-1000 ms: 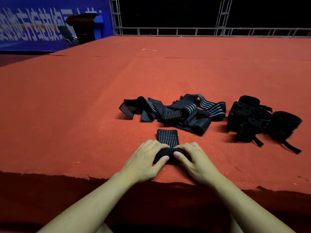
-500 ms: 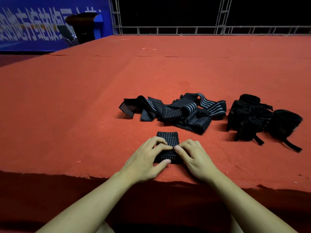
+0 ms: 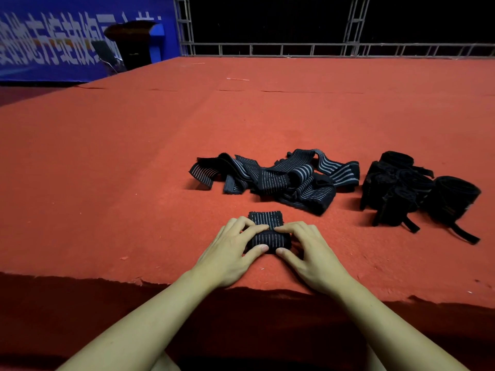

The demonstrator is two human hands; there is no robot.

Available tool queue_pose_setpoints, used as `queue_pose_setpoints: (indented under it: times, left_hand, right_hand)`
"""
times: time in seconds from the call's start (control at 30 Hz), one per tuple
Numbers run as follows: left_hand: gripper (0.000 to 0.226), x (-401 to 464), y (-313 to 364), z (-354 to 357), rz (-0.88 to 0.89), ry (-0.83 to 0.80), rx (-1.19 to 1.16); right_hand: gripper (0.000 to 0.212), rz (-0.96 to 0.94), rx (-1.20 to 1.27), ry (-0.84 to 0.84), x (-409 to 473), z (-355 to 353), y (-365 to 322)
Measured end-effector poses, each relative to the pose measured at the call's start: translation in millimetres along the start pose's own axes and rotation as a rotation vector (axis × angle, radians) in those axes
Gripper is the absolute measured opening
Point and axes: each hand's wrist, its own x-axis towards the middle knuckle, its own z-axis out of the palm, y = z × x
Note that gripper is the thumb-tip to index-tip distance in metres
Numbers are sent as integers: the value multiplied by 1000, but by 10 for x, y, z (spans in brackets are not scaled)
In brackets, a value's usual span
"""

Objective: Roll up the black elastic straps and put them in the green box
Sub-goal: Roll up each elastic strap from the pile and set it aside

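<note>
A black elastic strap with thin white stripes [image 3: 267,231] lies on the red carpet near its front edge, mostly rolled, with a short flat tail beyond the roll. My left hand [image 3: 230,253] grips the roll's left end, thumb in front and fingers on top. My right hand [image 3: 308,253] grips its right end the same way. A tangled pile of loose striped straps [image 3: 278,178] lies just beyond. Several rolled plain black straps [image 3: 417,188] sit to the right. No green box is in view.
The red carpet [image 3: 134,170] covers a wide raised platform whose torn front edge runs just under my wrists. A metal truss railing [image 3: 294,46] lines the far side. A blue banner [image 3: 53,36] and a dark chair [image 3: 107,54] stand at the far left.
The roll has grown and moved away from me as both hands turned it forward. The flat tail beyond it is shorter than a second ago.
</note>
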Motion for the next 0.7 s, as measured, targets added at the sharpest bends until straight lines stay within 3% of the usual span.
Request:
queue_pose_setpoints:
  times: [0.3, 0.5, 0.7]
  left_hand:
    - [34, -15, 63, -61, 21, 40, -42]
    - [44, -61, 93, -77, 135, 56, -25]
    - [34, -62, 83, -67, 163, 80, -25]
  right_hand:
    - [44, 57, 25, -15, 3, -8, -38]
    - [50, 66, 36, -48, 19, 8, -23]
    - [66, 83, 61, -50, 22, 5, -31]
